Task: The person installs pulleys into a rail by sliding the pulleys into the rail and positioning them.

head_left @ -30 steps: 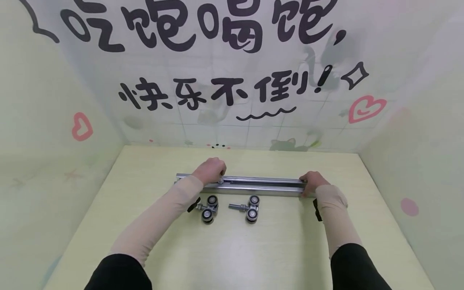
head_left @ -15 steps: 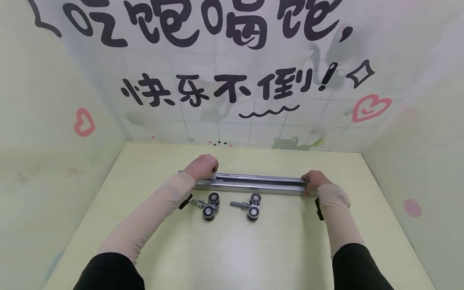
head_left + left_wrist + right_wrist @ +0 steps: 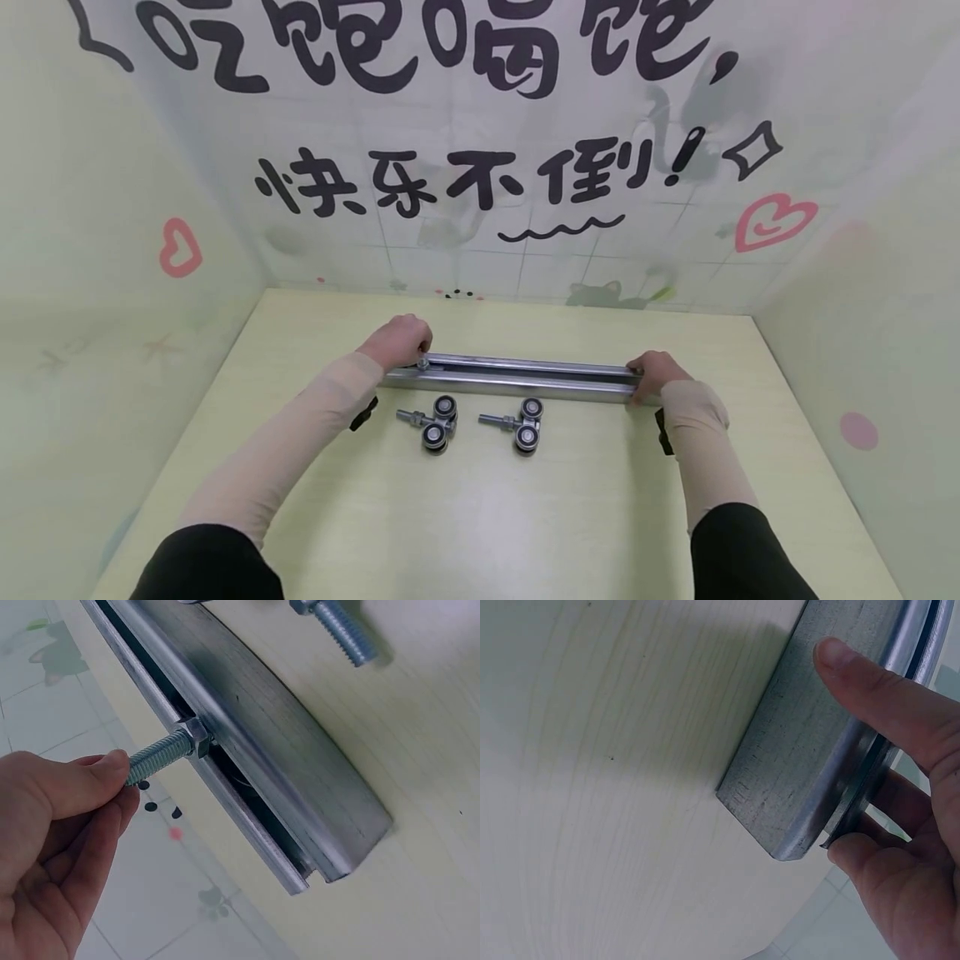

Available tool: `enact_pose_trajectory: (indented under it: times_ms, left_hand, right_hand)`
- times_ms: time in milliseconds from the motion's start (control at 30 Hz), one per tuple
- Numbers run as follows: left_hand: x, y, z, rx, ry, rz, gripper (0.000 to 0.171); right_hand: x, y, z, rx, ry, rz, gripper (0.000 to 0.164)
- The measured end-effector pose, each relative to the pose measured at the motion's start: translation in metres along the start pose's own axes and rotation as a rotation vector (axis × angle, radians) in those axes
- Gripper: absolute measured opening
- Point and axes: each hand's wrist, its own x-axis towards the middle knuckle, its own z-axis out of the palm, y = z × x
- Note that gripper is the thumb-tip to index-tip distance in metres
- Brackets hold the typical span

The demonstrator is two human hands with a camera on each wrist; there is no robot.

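Left wrist view shows the left hand [image 3: 64, 825] pinching one bolt [image 3: 159, 756], which stands in the slot of one rail [image 3: 285, 746] just beyond the fingertips. The right hand [image 3: 655, 374] grasps the rail's right end. Two roller trolleys [image 3: 527, 436] lie before the rail, nearer the left fingers.

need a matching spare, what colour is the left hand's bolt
Silvery; the left wrist view shows the bolt best.
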Motion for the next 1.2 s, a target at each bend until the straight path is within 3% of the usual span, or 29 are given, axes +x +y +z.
enact_pose_trajectory:
  times_ms: [233, 533, 900, 1200]
  left_hand:
    - [-0.006, -0.011, -0.001, 0.012, 0.007, 0.001, 0.022]
    - [-0.021, -0.027, -0.005, 0.013, 0.004, -0.051, 0.021]
    - [-0.026, -0.03, -0.008, 0.026, -0.018, -0.102, 0.017]
    - [-0.028, -0.034, -0.006, -0.061, -0.062, -0.153, 0.012]
  right_hand:
    - [0.001, 0.001, 0.0, 0.006, 0.004, -0.002, 0.073]
    - [0.001, 0.001, 0.0, 0.002, 0.005, 0.01, 0.074]
    - [0.002, 0.006, 0.001, -0.007, 0.009, -0.009, 0.073]
    - [-0.001, -0.001, 0.0, 0.014, 0.004, -0.005, 0.072]
